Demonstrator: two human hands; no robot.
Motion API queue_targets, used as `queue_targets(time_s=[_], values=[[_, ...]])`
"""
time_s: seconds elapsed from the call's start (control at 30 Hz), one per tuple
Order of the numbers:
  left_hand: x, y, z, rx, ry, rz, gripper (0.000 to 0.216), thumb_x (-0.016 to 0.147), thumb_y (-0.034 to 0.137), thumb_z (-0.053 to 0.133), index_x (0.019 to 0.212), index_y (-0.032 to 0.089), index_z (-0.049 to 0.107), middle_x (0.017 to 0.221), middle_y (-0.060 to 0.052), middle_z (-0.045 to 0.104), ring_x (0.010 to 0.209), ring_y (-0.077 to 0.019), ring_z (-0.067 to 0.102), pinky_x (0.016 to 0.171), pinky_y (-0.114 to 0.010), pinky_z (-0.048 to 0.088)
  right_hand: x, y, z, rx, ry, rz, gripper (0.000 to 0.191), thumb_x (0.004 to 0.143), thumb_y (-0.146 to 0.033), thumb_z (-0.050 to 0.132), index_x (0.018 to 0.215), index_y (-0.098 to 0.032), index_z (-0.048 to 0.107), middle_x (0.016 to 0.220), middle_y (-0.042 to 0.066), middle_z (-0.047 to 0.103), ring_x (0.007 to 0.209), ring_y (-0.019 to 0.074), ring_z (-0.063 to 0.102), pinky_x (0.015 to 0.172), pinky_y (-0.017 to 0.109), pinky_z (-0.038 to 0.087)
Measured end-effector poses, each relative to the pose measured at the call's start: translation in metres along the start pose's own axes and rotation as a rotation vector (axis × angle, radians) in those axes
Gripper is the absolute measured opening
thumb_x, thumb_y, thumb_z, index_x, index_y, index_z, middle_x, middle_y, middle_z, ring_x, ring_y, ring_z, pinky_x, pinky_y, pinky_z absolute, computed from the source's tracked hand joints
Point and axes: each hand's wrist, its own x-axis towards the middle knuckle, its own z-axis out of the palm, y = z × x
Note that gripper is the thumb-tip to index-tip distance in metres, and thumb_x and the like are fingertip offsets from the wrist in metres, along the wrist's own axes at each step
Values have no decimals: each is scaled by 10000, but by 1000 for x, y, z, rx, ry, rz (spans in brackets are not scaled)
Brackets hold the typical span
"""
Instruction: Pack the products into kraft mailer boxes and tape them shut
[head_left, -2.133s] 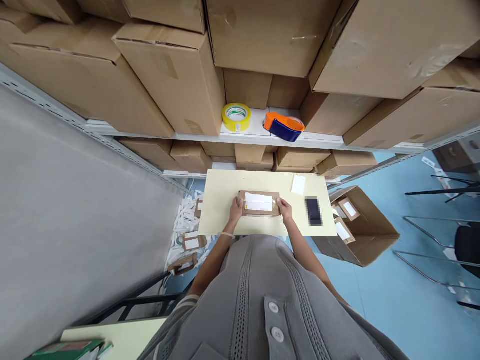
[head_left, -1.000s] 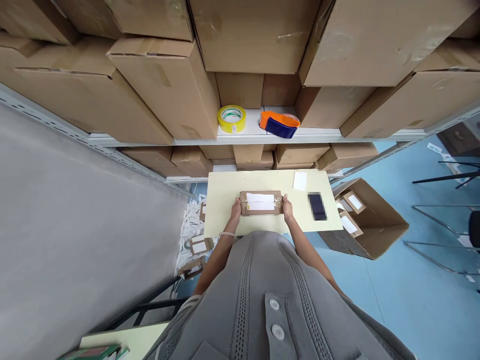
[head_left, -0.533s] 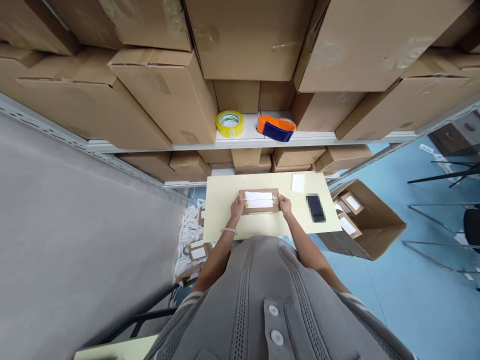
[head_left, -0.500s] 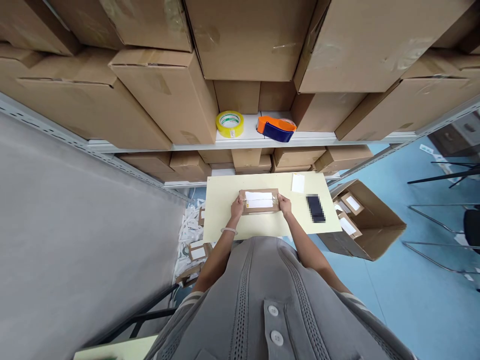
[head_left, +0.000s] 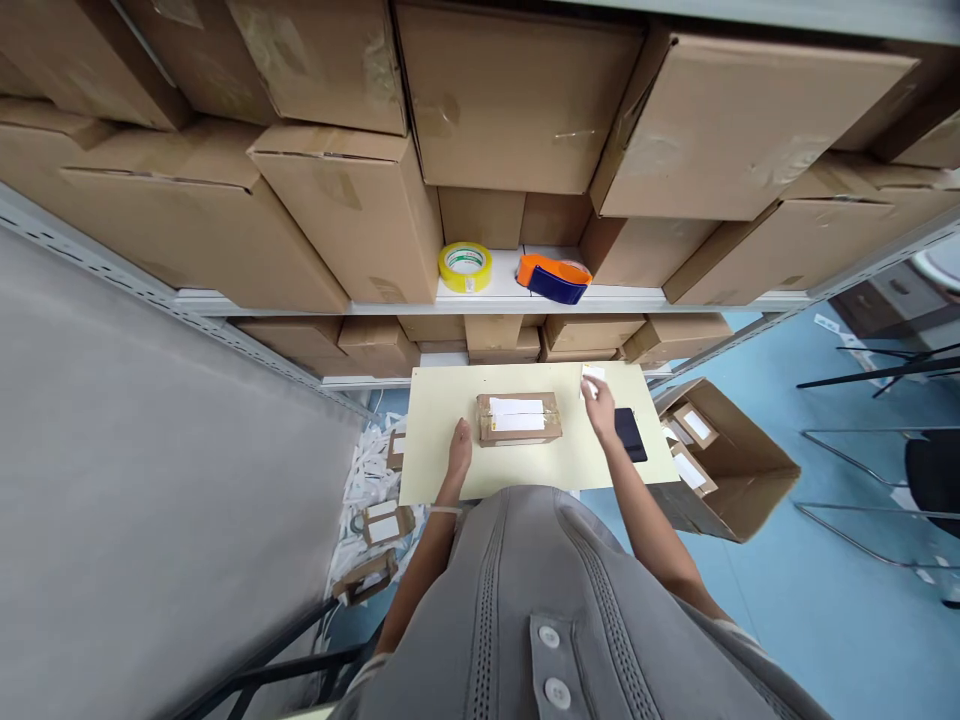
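A small brown carton (head_left: 517,432) lies on the pale yellow table, with a white label (head_left: 516,414) and clear tape on its top. Just left of it is my left hand (head_left: 460,447), off the carton and holding nothing, its fingers loosely bent. My right hand (head_left: 598,408) is at a white paper slip (head_left: 593,371) near the table's far edge. Its fingertips close on the slip's lower part and hide some of it. A dark flat device (head_left: 631,435) rests beside my right wrist.
Yellow tape roll (head_left: 465,268) and orange-and-blue tape dispenser (head_left: 554,279) sit on the shelf (head_left: 499,300) under large cartons. An open carton (head_left: 757,475) with labelled parcels stands right of the table (head_left: 435,400). White scraps (head_left: 360,490) and small boxes lie at left.
Both hands have let go of the carton, which stays on the table. My right hand has moved right to the white slip. My left hand has drawn slightly left and nearer me.
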Motion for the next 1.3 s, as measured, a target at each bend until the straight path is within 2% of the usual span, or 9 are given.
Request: queue_targets(time_s=[0.07,0.2,0.3,0.4,0.53,0.77,0.97,1.13,1.3], values=[[-14,4,1,122,26,73,578,927,488,447,1404,163,465,1545,-140,363,1460,-252,278,1205,-401,202,27,-39,-14,-49,23,-237,511,909,-562,448,1171,-166,637,1248,149,630,1179,273,543,1039,431,383],[-36,20,11,452,-33,463,532,933,383,430,1444,231,428,1616,-41,209,1505,-228,110,1229,-415,127,87,-118,-19,-187,-30,-539,452,984,-461,383,1270,-165,571,1361,143,541,1281,284,446,1074,466,339],[-40,26,18,624,-226,642,523,936,289,378,1454,235,419,1603,-37,247,1504,-224,102,1230,-457,97,118,-157,-7,-257,-63,-599,402,980,-390,470,1293,-146,539,1370,152,519,1258,275,467,1047,479,378],[-39,22,19,726,-428,640,547,920,253,366,1465,237,407,1571,-42,325,1491,-216,175,1226,-449,140,130,-174,6,-272,-74,-615,380,939,-366,576,1261,-165,550,1274,107,572,1095,228,586,924,449,506],[-40,10,15,773,-534,594,567,910,262,369,1476,247,390,1561,-37,342,1477,-192,226,1218,-404,191,129,-182,13,-270,-76,-625,372,933,-364,586,1236,-149,562,1238,106,596,1046,214,601,910,445,511],[-41,15,8,623,-532,500,545,913,288,398,1456,251,424,1545,-52,375,1464,-196,267,1199,-400,252,108,-194,-8,-102,-76,-579,413,903,-539,516,1013,-165,652,982,96,700,919,246,606,867,377,459],[-45,101,0,192,-342,566,460,941,388,450,1361,219,533,1445,-93,513,1367,-234,441,1168,-386,307,48,-182,-32,467,-308,-218,424,818,-601,566,840,-186,651,781,23,636,790,198,583,708,281,460],[-66,181,-10,-154,-195,545,454,952,482,458,1275,197,601,1351,-97,596,1277,-243,532,1103,-366,394,-18,-145,-24,529,-295,33,477,800,-660,551,730,-191,612,643,21,555,664,175,514,584,271,405],[-81,179,0,-260,-367,353,482,933,524,484,1222,170,637,1241,-117,657,1181,-285,601,980,-412,508,-67,-111,-21,435,-230,79,543,765,-673,608,557,-215,404,543,-39,341,530,106,308,495,256,248]])
